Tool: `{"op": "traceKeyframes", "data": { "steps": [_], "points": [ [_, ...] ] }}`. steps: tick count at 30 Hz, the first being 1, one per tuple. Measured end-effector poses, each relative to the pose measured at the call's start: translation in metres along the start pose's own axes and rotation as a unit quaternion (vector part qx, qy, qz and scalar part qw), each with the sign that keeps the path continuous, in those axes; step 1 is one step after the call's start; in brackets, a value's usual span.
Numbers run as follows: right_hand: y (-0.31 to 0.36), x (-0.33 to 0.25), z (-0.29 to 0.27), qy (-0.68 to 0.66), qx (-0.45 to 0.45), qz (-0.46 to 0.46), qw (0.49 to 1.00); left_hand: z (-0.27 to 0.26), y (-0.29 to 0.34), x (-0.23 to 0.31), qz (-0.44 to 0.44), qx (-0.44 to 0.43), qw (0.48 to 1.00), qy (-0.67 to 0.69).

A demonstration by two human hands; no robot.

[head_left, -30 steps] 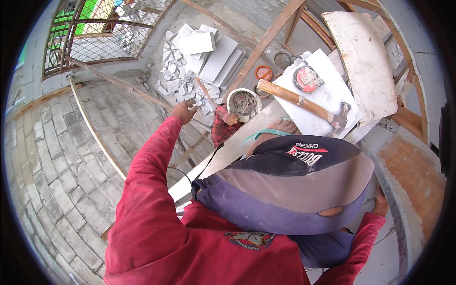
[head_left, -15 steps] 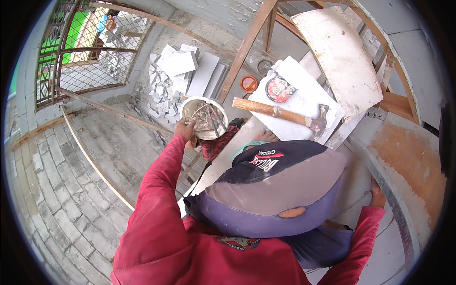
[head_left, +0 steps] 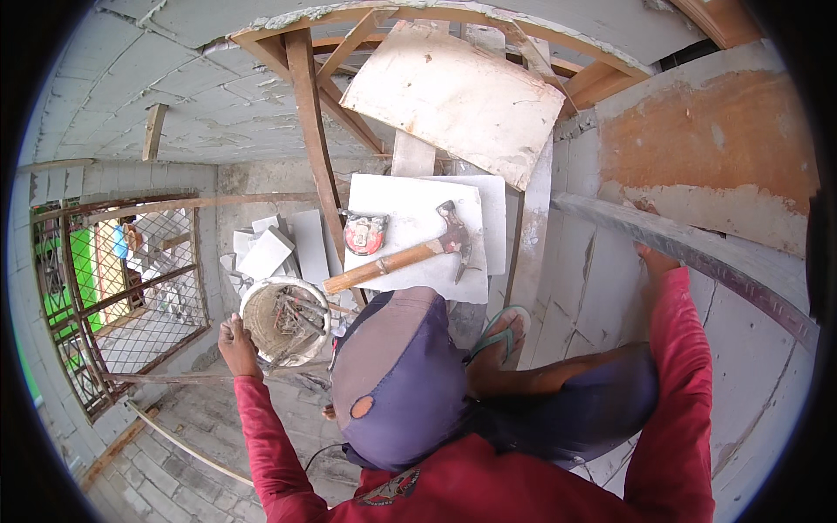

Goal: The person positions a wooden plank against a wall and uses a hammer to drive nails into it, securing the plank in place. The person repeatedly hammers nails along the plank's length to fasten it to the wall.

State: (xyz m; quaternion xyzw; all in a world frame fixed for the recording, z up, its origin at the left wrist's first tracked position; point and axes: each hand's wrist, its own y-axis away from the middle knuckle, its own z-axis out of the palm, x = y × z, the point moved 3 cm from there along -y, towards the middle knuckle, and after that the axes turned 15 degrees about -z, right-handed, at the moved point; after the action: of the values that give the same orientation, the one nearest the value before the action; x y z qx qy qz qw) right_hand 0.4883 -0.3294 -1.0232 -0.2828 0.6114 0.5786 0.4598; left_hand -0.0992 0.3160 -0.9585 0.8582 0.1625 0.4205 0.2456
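At the left, my left hand (head_left: 237,346) is closed on the edge of a round whitish bucket (head_left: 323,324) smeared with mortar. Several thin tools or metal pieces, hard to tell apart, lie inside it. My right hand (head_left: 656,261) is far to the right, against the underside of a long grey metal bar (head_left: 689,247) along the wall; its fingers are partly hidden. Ahead of my knees, a hammer (head_left: 397,261) with a wooden handle lies on a white slab (head_left: 414,196). Beside it sits a red and black tape measure (head_left: 365,235).
White blocks (head_left: 266,254) are stacked beyond the bucket. A wooden post (head_left: 316,131) stands ahead, near a leaning pale board (head_left: 453,96). A metal grille window (head_left: 148,279) is at the left. My sandalled foot (head_left: 508,333) rests near a narrow plank (head_left: 530,235).
My view has turned to the right and up. The bucket, still in my left hand, now appears lower left. My right hand stays by the metal bar, and my legs have shifted.
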Motion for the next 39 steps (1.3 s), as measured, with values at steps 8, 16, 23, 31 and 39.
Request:
{"op": "traceKeyframes", "data": {
  "steps": [8,16,23,31,39],
  "points": [
    [-0.033,0.022,-0.042,0.202,-0.223,-0.192,0.934,0.038,0.078,0.195,0.166,-0.147,0.974,0.034],
    [-0.017,0.020,-0.027,0.269,-0.120,-0.258,0.920,0.153,0.143,0.321,0.239,-0.301,0.923,0.019],
    [0.033,-0.007,0.029,0.127,0.029,0.000,0.991,0.292,0.174,0.357,0.193,-0.433,0.879,0.051],
    [0.035,-0.006,0.027,0.056,0.036,-0.043,0.997,0.409,0.186,0.324,0.139,-0.509,0.850,0.019],
    [0.037,-0.005,0.024,0.062,0.044,-0.017,0.997,0.439,0.133,0.327,0.462,-0.203,0.818,-0.275]
  ]
}}
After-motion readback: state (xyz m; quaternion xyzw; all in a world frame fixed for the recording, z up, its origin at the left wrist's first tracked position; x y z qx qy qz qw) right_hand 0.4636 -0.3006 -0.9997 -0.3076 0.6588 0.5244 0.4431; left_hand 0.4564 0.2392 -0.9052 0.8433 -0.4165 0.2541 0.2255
